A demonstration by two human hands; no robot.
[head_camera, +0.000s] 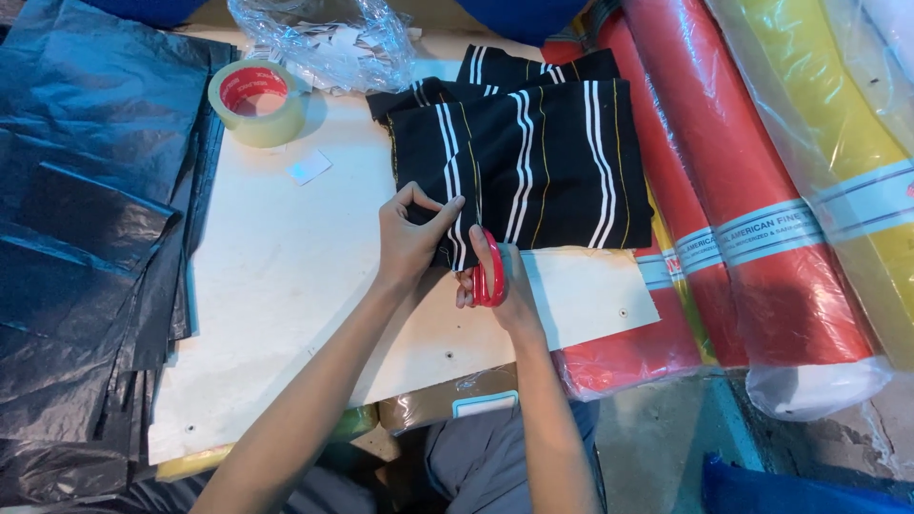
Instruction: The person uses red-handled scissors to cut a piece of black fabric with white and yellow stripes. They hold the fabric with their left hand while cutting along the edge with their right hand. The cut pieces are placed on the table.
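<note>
Head view: the left hand [407, 243] pinches the near left edge of the black striped cloth [533, 157], its fingers [440, 211] closed on a fold. The right hand [495, 281] grips red-handled scissors [489, 271], fingers through the loops, with the blades hidden under the cloth edge. The cloth lies in layers on the far middle of the pale worktop [286, 286]. By the look of it, cutting has only begun at that near edge; most of the cloth is uncut. A tape roll [259, 103] sits far left, beside a clear plastic bag [324, 38] holding what seem to be small white tags. Dark plastic sheets [86, 219] are piled left; red and yellow fabric rolls [743, 181] lie right.
</note>
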